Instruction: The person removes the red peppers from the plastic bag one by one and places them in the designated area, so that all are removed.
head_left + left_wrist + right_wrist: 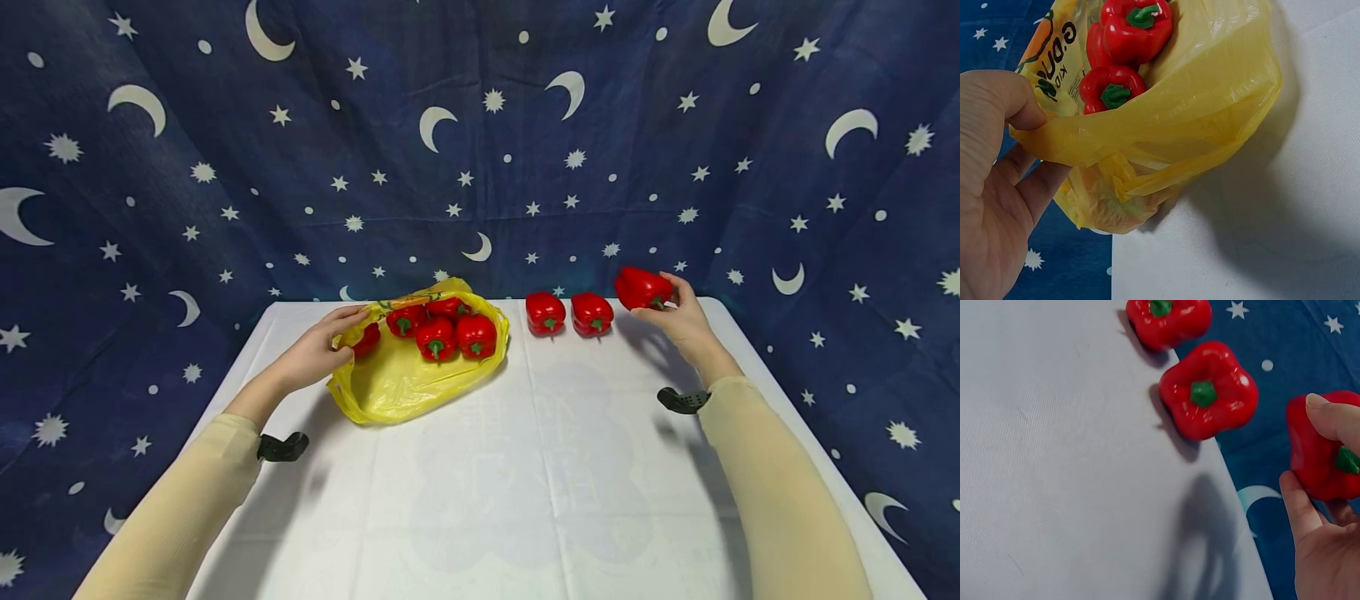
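Room to pass over the near surface (525,475); yellow plastic bag (405,383) and two bell peppers (592,314) obstruct farther back

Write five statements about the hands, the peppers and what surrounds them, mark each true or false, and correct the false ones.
1. The left hand pinches the edge of the yellow bag. True.
2. The right hand is empty. False: it holds a red pepper.
3. Two other red peppers sit side by side on the white table. True.
4. The peppers in the bag are all yellow. False: they are red, with green stems showing on some.
5. The backdrop is plain white. False: it is dark blue with moons and stars.
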### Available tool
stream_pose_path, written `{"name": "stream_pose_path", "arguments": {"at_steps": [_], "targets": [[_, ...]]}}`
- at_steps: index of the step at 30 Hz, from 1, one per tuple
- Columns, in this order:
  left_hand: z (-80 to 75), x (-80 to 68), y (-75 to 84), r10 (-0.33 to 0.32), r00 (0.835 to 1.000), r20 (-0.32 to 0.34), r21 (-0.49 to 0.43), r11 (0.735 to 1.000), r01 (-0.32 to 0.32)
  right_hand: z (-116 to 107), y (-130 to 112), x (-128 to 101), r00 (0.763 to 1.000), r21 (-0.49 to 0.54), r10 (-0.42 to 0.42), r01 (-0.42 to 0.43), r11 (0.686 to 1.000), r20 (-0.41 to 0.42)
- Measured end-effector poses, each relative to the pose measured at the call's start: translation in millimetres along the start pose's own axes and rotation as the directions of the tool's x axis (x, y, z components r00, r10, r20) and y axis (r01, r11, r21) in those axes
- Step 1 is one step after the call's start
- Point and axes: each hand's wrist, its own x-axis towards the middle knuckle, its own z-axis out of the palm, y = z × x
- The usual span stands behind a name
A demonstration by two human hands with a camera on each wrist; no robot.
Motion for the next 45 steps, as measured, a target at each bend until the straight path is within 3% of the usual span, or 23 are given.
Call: {"name": "stream_pose_path", "arguments": {"at_steps": [8,27,45], "targets": [[-0.2,-0.4,1.4,-0.011,1.0,0.003,0.004,1.0,0.011,2.5,17.2,2.5,0.998,-0.03,0.032,-0.034,0.999,-0.06],[1.9,0.7,2.1,-0.007,1.0,0.001,-0.001,1.0,0.007,11.3,49.7,9.5,0.992,-0.118,0.071,-0.083,0.99,-0.102],[2.3,0.9,2.4,-0.014,1.0,0.008,0.005,1.0,0.014,16.3,59.3,13.0,0.996,-0.203,0.017,-0.035,0.979,-0.091]]}}
